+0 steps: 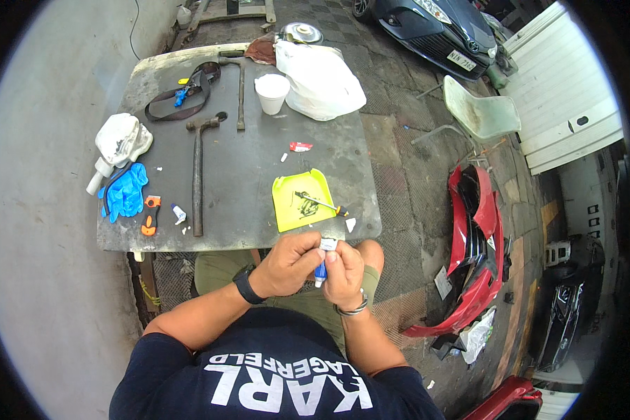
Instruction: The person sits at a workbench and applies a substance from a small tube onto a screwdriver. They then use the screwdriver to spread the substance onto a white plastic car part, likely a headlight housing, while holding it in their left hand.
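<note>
My left hand (287,262) and my right hand (343,271) meet over my lap at the near edge of a grey table (245,161). Between them they grip a small white tube (325,253) with a blue cap that points down. Just beyond my hands a yellow-green tray (287,206) lies on the table, smeared with dark paste, and a thin stick (318,203) rests across it. A black watch sits on my left wrist and a metal bracelet on my right.
On the table lie a hammer (198,175), a second long tool (241,91), a white cup (271,92), a white plastic bag (318,80), blue gloves (124,192), an orange knife (150,215) and a dark strap (182,98). A red car bumper (476,259) and a pale chair (479,112) stand at right.
</note>
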Motion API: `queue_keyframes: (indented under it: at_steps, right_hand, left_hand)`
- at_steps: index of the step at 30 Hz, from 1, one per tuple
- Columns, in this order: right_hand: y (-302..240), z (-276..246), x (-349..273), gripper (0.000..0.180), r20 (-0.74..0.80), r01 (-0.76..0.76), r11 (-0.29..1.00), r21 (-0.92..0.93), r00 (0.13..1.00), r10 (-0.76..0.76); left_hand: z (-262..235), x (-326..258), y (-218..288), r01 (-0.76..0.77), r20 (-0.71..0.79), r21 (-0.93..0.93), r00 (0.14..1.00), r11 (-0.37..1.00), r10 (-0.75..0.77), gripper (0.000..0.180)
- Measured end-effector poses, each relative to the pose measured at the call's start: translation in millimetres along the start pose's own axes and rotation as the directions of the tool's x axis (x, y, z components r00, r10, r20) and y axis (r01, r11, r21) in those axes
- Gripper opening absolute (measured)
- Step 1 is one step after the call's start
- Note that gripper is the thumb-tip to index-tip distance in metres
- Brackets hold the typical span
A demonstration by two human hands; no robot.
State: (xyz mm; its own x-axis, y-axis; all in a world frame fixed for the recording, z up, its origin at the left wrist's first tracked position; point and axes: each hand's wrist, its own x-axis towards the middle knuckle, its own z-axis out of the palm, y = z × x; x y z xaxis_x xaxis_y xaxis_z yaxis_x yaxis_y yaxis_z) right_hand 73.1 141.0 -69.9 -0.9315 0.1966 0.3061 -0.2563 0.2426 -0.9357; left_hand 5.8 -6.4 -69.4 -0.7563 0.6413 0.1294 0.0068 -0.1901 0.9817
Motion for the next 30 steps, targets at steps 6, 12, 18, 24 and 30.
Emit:
queue_keyframes:
  at_steps: [6,12,18,24,30]
  right_hand:
    - [25,1,-1,0.029,-0.047,0.001,0.998,-0.065,0.999,-0.004]
    - [24,4,-12,0.025,-0.005,-0.071,0.995,0.077,0.997,0.071]
    - [21,1,-11,0.024,0.047,-0.047,0.996,0.073,0.998,0.044]
    - [17,-2,-16,0.024,0.018,-0.058,0.998,0.035,0.998,0.058]
    - [11,-2,-18,0.023,-0.021,-0.108,0.991,0.080,0.994,0.110]
  left_hand:
    - [-1,5,-18,0.011,-0.057,0.139,0.998,0.990,-0.003,0.022]
    - [-17,6,5,-0.147,0.106,0.394,0.988,0.907,0.114,0.025]
    - [-19,5,9,-0.263,0.162,0.479,0.964,0.837,0.210,0.024]
    - [-18,8,13,-0.245,0.156,0.472,0.969,0.847,0.193,0.023]
    - [-2,4,2,-0.156,0.060,0.250,0.987,0.956,0.146,0.018]
